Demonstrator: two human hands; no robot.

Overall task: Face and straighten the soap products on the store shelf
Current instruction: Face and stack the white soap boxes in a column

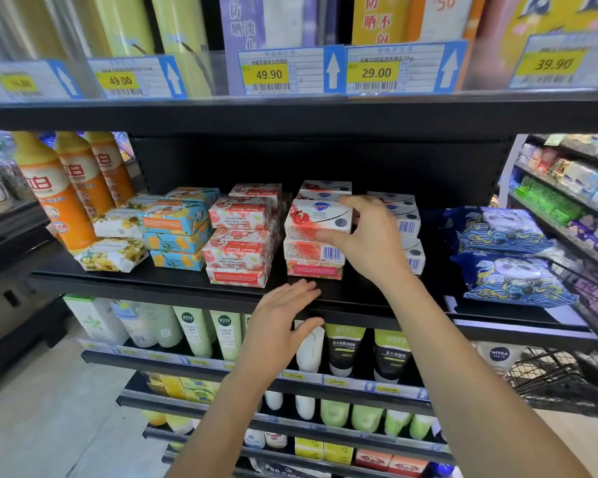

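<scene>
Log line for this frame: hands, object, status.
right hand: grips top Detox soap box | left hand: open, at shelf front edge | Goat Soap boxes: labels upside down | status: facing unfinished

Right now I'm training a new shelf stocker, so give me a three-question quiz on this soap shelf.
1. True or false: the right hand grips the top Detox soap box of its stack.
2. Where is the left hand? A: gripping an orange bottle. B: open, at the front edge of the shelf. C: inside a wire basket.
3. Fill in: the print on the Goat Soap boxes reads ____.

Key: 1 true; 2 B; 3 upside down.
</scene>
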